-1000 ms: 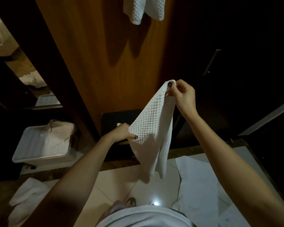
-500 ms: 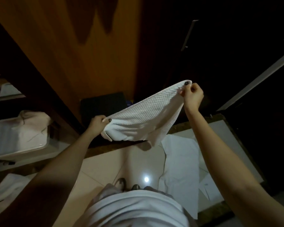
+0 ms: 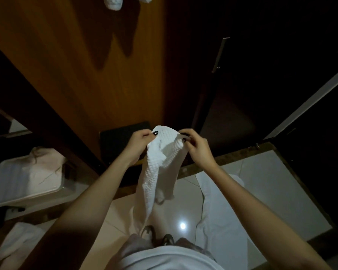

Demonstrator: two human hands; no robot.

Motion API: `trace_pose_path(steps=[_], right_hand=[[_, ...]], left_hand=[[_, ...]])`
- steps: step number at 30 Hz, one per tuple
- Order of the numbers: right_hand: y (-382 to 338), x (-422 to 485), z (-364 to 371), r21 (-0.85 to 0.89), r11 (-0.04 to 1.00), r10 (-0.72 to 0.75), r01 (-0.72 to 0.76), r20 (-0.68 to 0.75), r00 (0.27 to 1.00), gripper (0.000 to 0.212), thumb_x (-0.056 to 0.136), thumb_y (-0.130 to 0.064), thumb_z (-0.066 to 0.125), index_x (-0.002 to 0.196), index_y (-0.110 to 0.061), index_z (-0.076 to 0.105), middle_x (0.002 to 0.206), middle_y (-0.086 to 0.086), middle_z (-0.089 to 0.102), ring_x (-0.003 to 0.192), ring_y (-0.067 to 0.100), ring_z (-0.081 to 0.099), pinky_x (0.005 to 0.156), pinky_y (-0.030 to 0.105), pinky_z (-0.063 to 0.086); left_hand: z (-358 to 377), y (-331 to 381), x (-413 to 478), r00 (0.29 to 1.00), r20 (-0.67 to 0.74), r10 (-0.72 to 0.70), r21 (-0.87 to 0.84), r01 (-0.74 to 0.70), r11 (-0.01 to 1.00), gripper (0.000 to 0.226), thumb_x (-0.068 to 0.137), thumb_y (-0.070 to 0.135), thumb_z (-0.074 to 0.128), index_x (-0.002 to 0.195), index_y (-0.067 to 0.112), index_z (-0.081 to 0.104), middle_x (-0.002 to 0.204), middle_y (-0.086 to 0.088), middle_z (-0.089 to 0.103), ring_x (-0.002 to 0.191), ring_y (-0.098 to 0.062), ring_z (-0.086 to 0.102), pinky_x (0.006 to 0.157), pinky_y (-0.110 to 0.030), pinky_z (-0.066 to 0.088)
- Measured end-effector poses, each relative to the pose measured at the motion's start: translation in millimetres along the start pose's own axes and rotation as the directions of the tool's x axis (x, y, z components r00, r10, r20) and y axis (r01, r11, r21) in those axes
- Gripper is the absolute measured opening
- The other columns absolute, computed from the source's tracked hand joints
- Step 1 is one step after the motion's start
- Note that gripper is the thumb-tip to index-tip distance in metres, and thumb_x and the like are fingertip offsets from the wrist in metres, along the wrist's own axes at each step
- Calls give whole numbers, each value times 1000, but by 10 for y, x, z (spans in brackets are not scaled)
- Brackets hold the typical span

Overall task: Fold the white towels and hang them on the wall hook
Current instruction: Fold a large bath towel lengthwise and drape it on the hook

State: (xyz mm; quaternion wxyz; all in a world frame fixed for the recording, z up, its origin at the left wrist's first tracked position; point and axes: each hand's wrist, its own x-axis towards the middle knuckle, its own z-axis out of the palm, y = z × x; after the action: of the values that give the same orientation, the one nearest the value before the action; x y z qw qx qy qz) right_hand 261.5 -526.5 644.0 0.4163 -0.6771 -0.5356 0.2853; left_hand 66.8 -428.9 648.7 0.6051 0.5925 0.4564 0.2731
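A white waffle-weave towel (image 3: 154, 172) hangs folded lengthwise in front of me, over the floor. My left hand (image 3: 139, 142) pinches its top edge on the left. My right hand (image 3: 195, 145) pinches the top edge on the right, close beside the left hand. Two more white towels (image 3: 115, 1) hang on the wooden wall at the top edge of the frame; the hook itself is out of view.
A white bin (image 3: 25, 182) with cloth in it stands at the left. Another white towel (image 3: 14, 242) lies on the floor at lower left, and a white cloth (image 3: 220, 211) lies on the tiles at right. A black box (image 3: 121, 137) sits against the wall.
My hands have come together, bringing the two held ends of the towel side by side, so it now hangs doubled instead of stretched out. The view tilted up.
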Motion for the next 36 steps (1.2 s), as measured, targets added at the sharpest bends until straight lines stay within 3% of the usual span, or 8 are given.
trace_pose_path(steps=[5,10,15,20,24,27,32,36], right_hand=[[-301,90,77,147,989,5,-32,179,984,37,93,-3,50,94,-31,74,91,-6,72,81,34,65,73,44,55],[-498,146,121,262,965,-32,-32,235,971,13,88,-30,66,99,-31,74,92,-9,73,92,14,67,79,30,55],[-589,236,158,116,989,-112,93,169,979,5,86,-25,72,87,-21,74,81,-7,71,77,12,66,69,29,53],[-757,512,-77,83,983,-169,161,102,980,13,92,-19,64,83,-12,68,79,3,66,74,7,60,69,30,47],[-909,696,-278,-47,963,-253,265,184,950,15,96,-23,58,88,-12,63,81,8,63,75,20,61,67,36,48],[-1019,818,-429,-121,940,-292,320,201,935,10,97,-22,56,90,-16,61,77,2,59,71,17,57,63,32,45],[-1192,992,-815,-239,884,-378,403,142,915,11,98,-22,54,93,-14,58,82,-9,58,79,3,58,64,14,42],[-1243,1070,-1157,-272,873,-416,405,20,909,16,100,-25,52,93,-11,56,84,4,57,75,10,55,66,20,41]], left_hand=[[1,205,16,997,-31,68,-95,-71,993,29,94,17,56,65,17,58,61,2,50,58,-9,46,53,-23,35],[-37,324,28,974,-210,80,-190,-121,974,30,94,17,56,65,14,57,65,-6,51,63,-16,47,58,-26,36],[-9,423,38,955,-285,87,-235,-158,959,33,96,12,53,63,13,51,50,14,53,48,3,50,48,-13,40],[-179,643,195,943,-331,33,-176,-96,980,11,93,12,58,101,11,50,96,-5,65,78,-10,64,59,-21,54],[-449,800,309,951,-138,277,279,-232,932,31,95,17,56,118,32,40,89,-1,51,72,-5,53,64,-17,48],[-588,883,439,930,98,355,522,-352,777,5,94,23,57,98,21,59,111,4,39,107,-9,44,93,-24,37],[-715,1105,697,851,343,398,755,-502,422,28,83,43,65,105,27,61,118,16,46,123,-9,37,113,-46,16],[-831,1197,817,870,301,391,660,-486,573,6,82,29,72,84,27,67,113,10,48,116,-12,43,108,-45,31]])
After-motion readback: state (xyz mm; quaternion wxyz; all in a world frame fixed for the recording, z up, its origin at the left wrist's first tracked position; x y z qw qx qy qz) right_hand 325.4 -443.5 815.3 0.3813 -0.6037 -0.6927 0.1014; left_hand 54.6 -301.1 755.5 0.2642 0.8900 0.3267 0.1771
